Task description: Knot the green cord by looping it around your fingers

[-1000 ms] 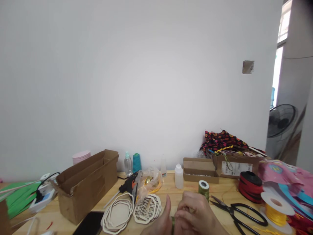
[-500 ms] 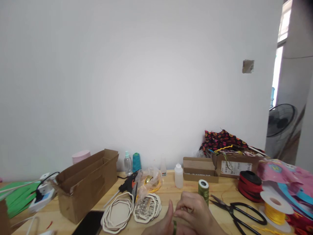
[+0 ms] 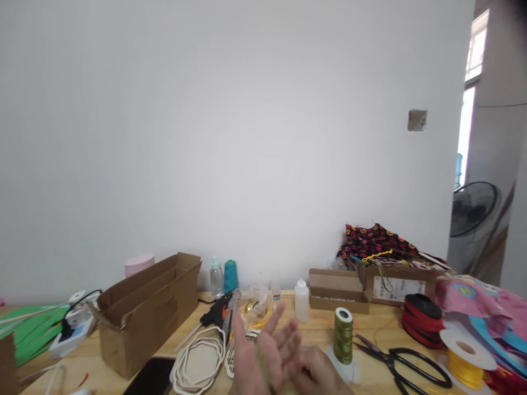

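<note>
My left hand (image 3: 267, 351) is palm up with the fingers spread, a little blurred. A band of green thread (image 3: 262, 359) lies across its palm. Close against its right side is my right hand (image 3: 319, 370), fingers curled in and closed; what they hold is hidden. Just beyond my right hand a spool of green thread (image 3: 343, 337) stands upright on a white base. Pale wooden scalloped frames (image 3: 200, 359) lie left of my left hand. More patterned wooden pieces (image 3: 229, 359) are partly covered by it.
Black-handled scissors (image 3: 389, 359) lie open at right, near a yellow spool (image 3: 468, 351) and a red ribbon roll (image 3: 422, 322). A white bottle (image 3: 302, 302), a glue gun (image 3: 214, 314) and a small box (image 3: 338, 296) stand behind. A long cardboard box (image 3: 150, 312) and a phone (image 3: 150, 377) are left.
My left hand has turned palm up, risen and spread its fingers, showing the green band across it. My right hand has moved lower, uncovering the green spool's base.
</note>
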A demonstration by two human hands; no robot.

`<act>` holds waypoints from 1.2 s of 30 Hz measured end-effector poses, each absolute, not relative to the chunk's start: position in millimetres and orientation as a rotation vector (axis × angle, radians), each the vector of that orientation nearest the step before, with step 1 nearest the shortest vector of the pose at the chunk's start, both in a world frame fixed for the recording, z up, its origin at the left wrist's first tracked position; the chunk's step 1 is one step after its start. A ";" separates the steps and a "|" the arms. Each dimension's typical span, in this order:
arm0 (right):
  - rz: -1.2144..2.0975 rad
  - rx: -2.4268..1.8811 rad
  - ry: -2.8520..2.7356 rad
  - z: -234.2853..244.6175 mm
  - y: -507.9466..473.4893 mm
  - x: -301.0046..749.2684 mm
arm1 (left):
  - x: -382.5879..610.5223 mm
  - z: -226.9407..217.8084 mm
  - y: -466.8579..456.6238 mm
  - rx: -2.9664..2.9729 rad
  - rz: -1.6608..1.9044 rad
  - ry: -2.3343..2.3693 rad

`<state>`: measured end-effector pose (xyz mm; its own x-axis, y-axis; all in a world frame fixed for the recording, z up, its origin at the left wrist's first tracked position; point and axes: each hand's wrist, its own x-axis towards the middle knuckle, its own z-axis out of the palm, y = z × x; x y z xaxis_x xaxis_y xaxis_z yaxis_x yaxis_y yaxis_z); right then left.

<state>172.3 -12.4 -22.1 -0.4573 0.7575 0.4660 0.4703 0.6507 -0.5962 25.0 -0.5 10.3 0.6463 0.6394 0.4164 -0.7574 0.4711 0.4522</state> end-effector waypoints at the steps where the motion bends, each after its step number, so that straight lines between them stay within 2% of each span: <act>1: 0.502 -0.952 -2.175 -18.4 -12.5 171.5 | 21.9 12.9 3.4 0.611 0.946 -0.248; 5: 0.475 -0.979 -2.231 -3.1 -15.0 171.7 | 12.2 11.9 18.1 0.529 1.155 -0.233; 14: 0.612 -0.868 -2.173 4.3 -21.0 176.3 | 22.8 5.1 18.4 0.465 1.265 0.088; 17: 0.604 -0.809 -2.177 3.2 -18.5 176.3 | 33.2 7.5 12.5 0.521 1.203 0.171; 24: 0.524 -0.768 -2.073 17.7 -19.2 185.3 | 53.4 5.5 -7.1 0.702 0.785 0.157; 31: 0.458 -0.849 -2.083 25.8 -21.5 195.5 | 70.6 3.2 -15.5 0.792 0.708 0.178; 36: 0.551 -1.034 -2.123 38.8 -28.7 202.1 | 66.2 2.5 -16.8 0.832 0.643 0.194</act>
<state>202.1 -28.7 38.8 -0.4354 0.8039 0.4052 0.5053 0.5907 -0.6290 66.2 -16.8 2.5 0.7951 0.6007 0.0835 -0.4538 0.4979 0.7390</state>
